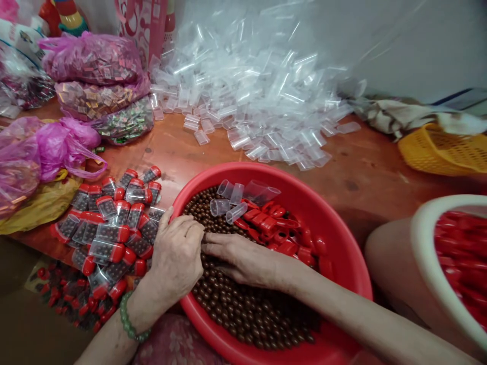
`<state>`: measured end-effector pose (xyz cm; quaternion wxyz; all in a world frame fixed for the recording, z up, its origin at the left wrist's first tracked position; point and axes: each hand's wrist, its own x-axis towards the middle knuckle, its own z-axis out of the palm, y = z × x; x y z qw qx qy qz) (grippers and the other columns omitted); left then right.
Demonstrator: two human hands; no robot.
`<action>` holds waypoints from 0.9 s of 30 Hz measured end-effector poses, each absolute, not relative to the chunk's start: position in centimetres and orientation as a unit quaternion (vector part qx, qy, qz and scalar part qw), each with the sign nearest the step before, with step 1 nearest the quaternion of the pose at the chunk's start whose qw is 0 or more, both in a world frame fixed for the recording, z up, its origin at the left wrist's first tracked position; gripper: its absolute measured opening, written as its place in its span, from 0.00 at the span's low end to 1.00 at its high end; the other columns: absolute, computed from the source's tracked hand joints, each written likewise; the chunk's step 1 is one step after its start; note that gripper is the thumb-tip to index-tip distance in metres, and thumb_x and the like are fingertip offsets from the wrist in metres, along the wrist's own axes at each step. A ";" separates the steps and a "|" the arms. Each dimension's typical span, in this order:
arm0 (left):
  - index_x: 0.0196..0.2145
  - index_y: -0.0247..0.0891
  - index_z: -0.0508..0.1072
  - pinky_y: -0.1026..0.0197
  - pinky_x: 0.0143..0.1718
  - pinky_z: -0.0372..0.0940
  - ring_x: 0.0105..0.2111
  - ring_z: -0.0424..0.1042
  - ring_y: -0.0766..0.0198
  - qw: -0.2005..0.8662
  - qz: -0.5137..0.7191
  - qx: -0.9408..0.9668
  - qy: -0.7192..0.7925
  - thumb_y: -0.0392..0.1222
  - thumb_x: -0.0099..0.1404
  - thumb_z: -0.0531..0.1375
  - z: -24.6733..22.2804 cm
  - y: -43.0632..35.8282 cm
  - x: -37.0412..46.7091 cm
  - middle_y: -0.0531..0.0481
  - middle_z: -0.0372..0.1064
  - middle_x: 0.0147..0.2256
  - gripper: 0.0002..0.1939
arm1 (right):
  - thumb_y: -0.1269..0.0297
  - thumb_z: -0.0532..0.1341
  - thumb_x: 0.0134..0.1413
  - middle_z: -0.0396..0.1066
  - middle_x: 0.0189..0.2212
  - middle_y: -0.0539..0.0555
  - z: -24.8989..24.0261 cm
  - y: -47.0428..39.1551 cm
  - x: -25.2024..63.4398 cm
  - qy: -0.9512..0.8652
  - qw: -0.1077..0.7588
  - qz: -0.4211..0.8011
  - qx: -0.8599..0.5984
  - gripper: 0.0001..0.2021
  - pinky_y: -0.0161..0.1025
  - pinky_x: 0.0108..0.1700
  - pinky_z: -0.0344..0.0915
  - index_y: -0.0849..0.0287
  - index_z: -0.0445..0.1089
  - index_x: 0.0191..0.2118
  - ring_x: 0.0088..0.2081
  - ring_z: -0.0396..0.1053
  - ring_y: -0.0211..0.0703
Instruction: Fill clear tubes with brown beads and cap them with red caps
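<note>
My left hand (181, 253), with a green bead bracelet (129, 322) at its wrist, is closed at the left rim of the red basin (352, 253). What its fingers hold is hidden. My right hand (241, 258) reaches into the basin over small brown balls (247, 314). Its fingers are pressed together, with the tips partly hidden beside my left hand, so anything in them does not show. Behind it, several clear plastic tubes (236, 193) and many red plastic caps (285, 230) lie on the balls.
Filled, red-capped containers (110, 241) are heaped left of the basin. At the back lies a large pile of clear tubes (258, 96). Pink plastic bags (93, 56) stand at left. On the right are a white bucket (418, 243) of red pieces and a yellow basket (426, 152).
</note>
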<state>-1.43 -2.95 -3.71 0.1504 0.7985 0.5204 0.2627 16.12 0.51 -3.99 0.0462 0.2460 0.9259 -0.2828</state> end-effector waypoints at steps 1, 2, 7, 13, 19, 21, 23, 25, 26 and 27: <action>0.37 0.33 0.73 0.37 0.63 0.49 0.45 0.73 0.54 0.151 0.263 0.798 0.520 0.30 0.66 0.49 -3.7 -3.0 -1.4 0.44 0.76 0.37 0.12 | 0.78 0.60 0.50 0.71 0.45 0.56 -3.9 0.5 16.4 0.911 0.021 -0.328 0.250 0.20 0.39 0.49 0.67 0.61 0.70 0.50 0.46 0.70 0.42; 0.37 0.33 0.72 0.37 0.63 0.49 0.45 0.73 0.55 0.152 0.265 0.799 0.518 0.30 0.66 0.49 -3.7 -3.0 -1.5 0.44 0.76 0.38 0.12 | 0.77 0.61 0.51 0.72 0.45 0.55 -3.7 0.5 16.7 0.887 -0.010 -0.383 0.256 0.20 0.39 0.50 0.66 0.60 0.70 0.51 0.47 0.70 0.42; 0.45 0.31 0.70 0.40 0.63 0.53 0.50 0.70 0.54 0.171 0.294 0.800 0.495 0.30 0.67 0.49 -2.9 -3.6 -1.8 0.41 0.74 0.44 0.13 | 0.61 0.67 0.52 0.74 0.43 0.54 -3.1 0.5 18.7 0.751 -0.149 -0.554 0.327 0.18 0.43 0.53 0.66 0.57 0.73 0.49 0.47 0.71 0.43; 0.59 0.29 0.60 0.49 0.61 0.58 0.58 0.63 0.54 0.415 0.276 0.754 0.428 0.37 0.67 0.55 -1.0 -2.6 -1.5 0.36 0.64 0.58 0.24 | 0.51 0.66 0.52 0.75 0.43 0.53 -0.4 1.4 19.4 0.753 -0.218 -0.505 0.362 0.18 0.44 0.51 0.68 0.54 0.75 0.46 0.46 0.72 0.44; 0.58 0.34 0.64 0.54 0.59 0.60 0.56 0.67 0.56 0.607 0.364 0.594 0.382 0.38 0.65 0.59 -1.7 -1.1 -0.6 0.42 0.67 0.57 0.24 | 0.54 0.63 0.56 0.76 0.37 0.53 1.8 2.4 18.8 0.778 -0.222 -0.489 0.326 0.15 0.38 0.42 0.69 0.57 0.76 0.44 0.38 0.73 0.41; 0.55 0.35 0.69 0.56 0.57 0.61 0.52 0.70 0.57 0.608 0.364 0.594 0.381 0.38 0.64 0.60 -1.8 -1.2 -0.5 0.44 0.71 0.53 0.21 | 0.56 0.64 0.56 0.76 0.34 0.53 1.7 2.3 19.3 0.777 -0.207 -0.499 0.323 0.13 0.36 0.39 0.68 0.58 0.77 0.42 0.34 0.72 0.39; 0.50 0.36 0.73 0.59 0.53 0.64 0.48 0.73 0.60 0.603 0.361 0.593 0.392 0.37 0.64 0.61 -1.7 -1.4 -0.6 0.46 0.75 0.48 0.16 | 0.55 0.64 0.55 0.75 0.34 0.52 1.0 2.0 20.1 0.765 -0.205 -0.503 0.345 0.13 0.36 0.38 0.68 0.58 0.76 0.42 0.34 0.72 0.40; 0.44 0.35 0.75 0.62 0.48 0.66 0.43 0.74 0.62 0.599 0.374 0.576 0.411 0.38 0.64 0.61 -1.5 -1.7 -0.8 0.48 0.76 0.43 0.11 | 0.57 0.64 0.55 0.75 0.35 0.53 0.0 1.6 20.8 0.752 -0.207 -0.497 0.381 0.14 0.38 0.40 0.69 0.58 0.75 0.44 0.37 0.73 0.42; 0.43 0.35 0.75 0.63 0.46 0.66 0.42 0.74 0.63 0.597 0.382 0.568 0.419 0.38 0.63 0.61 -1.3 -1.8 -0.8 0.48 0.76 0.41 0.10 | 0.58 0.63 0.56 0.75 0.36 0.54 -0.5 1.5 21.0 0.756 -0.200 -0.482 0.395 0.13 0.40 0.42 0.69 0.58 0.74 0.45 0.38 0.73 0.43; 0.42 0.34 0.75 0.63 0.46 0.66 0.42 0.73 0.63 0.597 0.386 0.562 0.422 0.37 0.63 0.61 -1.2 -1.8 -0.9 0.48 0.76 0.41 0.10 | 0.62 0.61 0.57 0.74 0.38 0.55 -1.1 1.3 21.1 0.771 -0.184 -0.461 0.400 0.11 0.42 0.44 0.69 0.58 0.74 0.44 0.40 0.73 0.45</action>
